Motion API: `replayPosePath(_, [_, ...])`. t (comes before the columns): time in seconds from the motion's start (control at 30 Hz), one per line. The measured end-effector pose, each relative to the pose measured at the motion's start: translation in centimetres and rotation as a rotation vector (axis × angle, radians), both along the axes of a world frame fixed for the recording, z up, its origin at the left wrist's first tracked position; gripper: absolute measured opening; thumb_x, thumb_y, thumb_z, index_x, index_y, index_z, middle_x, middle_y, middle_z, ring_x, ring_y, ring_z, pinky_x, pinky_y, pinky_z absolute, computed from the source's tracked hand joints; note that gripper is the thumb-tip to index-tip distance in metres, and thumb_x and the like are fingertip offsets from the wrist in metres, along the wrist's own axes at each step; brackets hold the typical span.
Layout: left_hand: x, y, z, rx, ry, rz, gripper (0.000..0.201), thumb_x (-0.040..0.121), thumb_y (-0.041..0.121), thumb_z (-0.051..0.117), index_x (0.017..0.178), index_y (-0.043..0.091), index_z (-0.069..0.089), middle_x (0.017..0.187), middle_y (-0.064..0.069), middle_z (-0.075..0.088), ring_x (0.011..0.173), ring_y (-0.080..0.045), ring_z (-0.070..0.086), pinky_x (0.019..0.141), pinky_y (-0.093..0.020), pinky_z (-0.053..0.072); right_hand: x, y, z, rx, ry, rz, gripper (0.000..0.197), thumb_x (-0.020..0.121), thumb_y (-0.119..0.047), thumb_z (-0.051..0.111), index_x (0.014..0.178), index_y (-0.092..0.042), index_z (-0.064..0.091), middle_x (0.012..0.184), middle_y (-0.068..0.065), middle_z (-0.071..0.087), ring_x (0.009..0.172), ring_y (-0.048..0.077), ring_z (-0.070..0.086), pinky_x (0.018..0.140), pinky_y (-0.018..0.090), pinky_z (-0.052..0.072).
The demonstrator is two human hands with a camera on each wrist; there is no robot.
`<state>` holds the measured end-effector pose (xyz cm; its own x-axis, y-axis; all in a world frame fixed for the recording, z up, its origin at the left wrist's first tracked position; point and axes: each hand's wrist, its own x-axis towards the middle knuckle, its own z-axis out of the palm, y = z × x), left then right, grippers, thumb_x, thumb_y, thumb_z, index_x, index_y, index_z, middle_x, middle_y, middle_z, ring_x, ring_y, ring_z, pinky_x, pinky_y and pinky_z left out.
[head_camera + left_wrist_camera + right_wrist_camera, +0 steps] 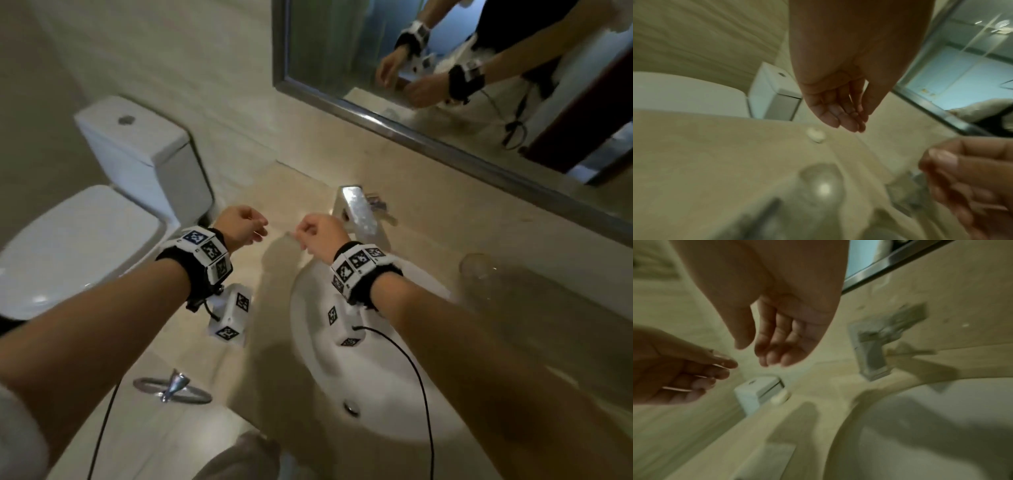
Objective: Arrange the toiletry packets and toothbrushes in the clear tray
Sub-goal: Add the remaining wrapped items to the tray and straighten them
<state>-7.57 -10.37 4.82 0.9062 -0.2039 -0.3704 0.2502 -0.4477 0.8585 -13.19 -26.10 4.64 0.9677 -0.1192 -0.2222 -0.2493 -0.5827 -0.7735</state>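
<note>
Beige counter [274, 192]; left hand [241, 224], right hand [320, 233] loosely curled, empty; tray unseen.

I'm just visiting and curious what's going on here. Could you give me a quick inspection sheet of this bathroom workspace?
Surface: beige stone counter with a white sink and chrome tap.
Job's things: tray, packets and toothbrushes not clearly seen.
Clutter: small white lump on the counter; clear glass right of the sink.
Hands: left hand and right hand loosely curled above the counter, holding nothing.
Cables: black cable from the right wrist crosses the sink.
Surroundings: toilet on the left, mirror behind.
</note>
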Motion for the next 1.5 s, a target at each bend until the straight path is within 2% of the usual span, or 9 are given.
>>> replayPosePath(0.07, [0.4,3.4,-1.8,0.066,0.039,0.037,0.026,0.092,0.007,0.048,0.067,0.016,0.052,0.066,-0.001,0.059,0.041,-0.001,0.056,0.047,-0.014,0.042,0.9,2.7,-1.8,-0.048,0.090,0.114,0.008,0.085,-0.019,0.064,0.082,-0.012,0.062,0.079,0.003,0.059,0.070,0.019,0.055,0.076,0.035,0.052])
replayPosePath(0.27, [0.0,8.6,-5.8,0.116,0.167,0.099,0.026,0.091,0.005,0.048,0.067,0.014,0.052,0.069,-0.005,0.057,0.060,-0.014,0.051,0.058,-0.021,0.041,2.5,6.9,-5.5,-0.230,0.329,0.293,0.045,0.079,-0.029,0.072,0.115,-0.010,0.052,0.112,0.009,0.060,0.102,0.028,0.060,0.093,0.042,0.050])
replayPosePath(0.43, [-0.9,10.0,-8.5,0.095,0.254,0.082,0.022,0.090,0.005,0.053,0.068,0.011,0.053,0.068,-0.006,0.059,0.059,-0.015,0.053,0.051,-0.020,0.047,2.5,8.7,-7.9,-0.528,0.366,0.417,0.075,0.075,-0.041,0.071,0.136,-0.015,0.036,0.134,0.011,0.046,0.124,0.033,0.044,0.104,0.046,0.038])
replayPosePath(0.63, [-1.0,10.0,-9.9,0.099,0.352,0.035,0.020,0.085,0.000,0.057,0.068,0.010,0.053,0.068,-0.012,0.057,0.057,-0.020,0.054,0.041,-0.016,0.048,2.1,8.6,-8.8,-0.590,0.391,0.353,0.060,0.075,-0.026,0.075,0.124,-0.016,0.042,0.123,0.009,0.052,0.119,0.033,0.044,0.101,0.045,0.038])
replayPosePath(0.8, [-1.0,9.4,-10.3,0.096,0.393,-0.020,0.014,0.083,0.002,0.062,0.074,0.011,0.057,0.070,-0.011,0.059,0.062,-0.022,0.055,0.060,-0.027,0.052,2.4,8.3,-9.6,-0.712,0.430,0.461,0.036,0.085,-0.029,0.065,0.115,-0.012,0.054,0.122,0.008,0.058,0.120,0.029,0.046,0.097,0.037,0.037])
replayPosePath(0.93, [-1.1,8.2,-10.0,0.096,0.400,-0.094,0.015,0.084,0.000,0.059,0.073,0.011,0.057,0.066,-0.011,0.057,0.053,-0.016,0.052,0.045,-0.017,0.048,2.3,8.1,-9.8,-0.731,0.417,0.528,0.033,0.089,-0.032,0.058,0.114,-0.010,0.059,0.121,0.010,0.060,0.119,0.030,0.048,0.098,0.036,0.039])
replayPosePath(1.1, [-1.0,6.7,-9.4,0.188,0.331,-0.103,0.008,0.087,0.005,0.056,0.093,0.009,0.058,0.067,-0.006,0.057,0.055,-0.015,0.053,0.050,-0.020,0.049,1.9,6.7,-8.6,-0.416,0.361,0.379,0.003,0.086,-0.014,0.055,0.085,-0.012,0.055,0.091,0.007,0.062,0.086,0.025,0.058,0.076,0.031,0.047])
replayPosePath(1.3, [-0.8,3.5,-6.7,0.123,0.348,-0.184,0.019,0.094,0.017,0.046,0.098,0.005,0.060,0.054,-0.006,0.057,0.044,-0.013,0.054,0.049,-0.022,0.049,2.3,3.3,-5.2,0.053,0.178,0.074,0.031,0.085,-0.001,0.055,0.064,-0.021,0.042,0.062,0.003,0.054,0.052,0.022,0.062,0.042,0.023,0.041])
replayPosePath(1.5, [-0.3,-2.3,-2.2,-0.164,0.390,-0.044,0.049,0.098,0.045,0.021,0.084,0.006,0.048,0.053,-0.012,0.068,0.040,-0.015,0.064,0.055,-0.028,0.054,1.3,-1.0,-0.6,0.136,0.016,0.015,0.035,0.083,0.002,0.060,0.064,-0.021,0.041,0.058,-0.002,0.044,0.053,0.011,0.044,0.043,0.017,0.040])
